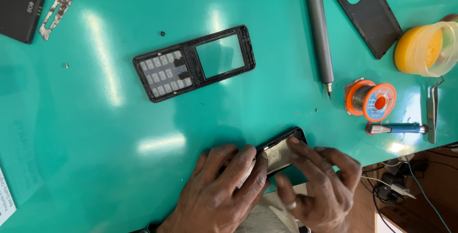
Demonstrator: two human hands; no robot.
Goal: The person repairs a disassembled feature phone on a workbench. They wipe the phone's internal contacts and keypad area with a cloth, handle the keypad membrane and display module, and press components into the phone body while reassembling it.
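1. Currently both hands work on the phone body (280, 153) at the green table's (119, 118) near edge.
2. Left hand (224, 190) presses it flat, fingers closed over it.
3. Right hand (317, 185), fingers half-curled, pinches its end; any prying there likely needs care.

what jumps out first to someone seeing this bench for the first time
Both hands, left hand and right hand, press on a dark phone body at the near edge of the green mat. Mid-mat lies an empty phone front frame with keypad. At right sits an orange solder spool.
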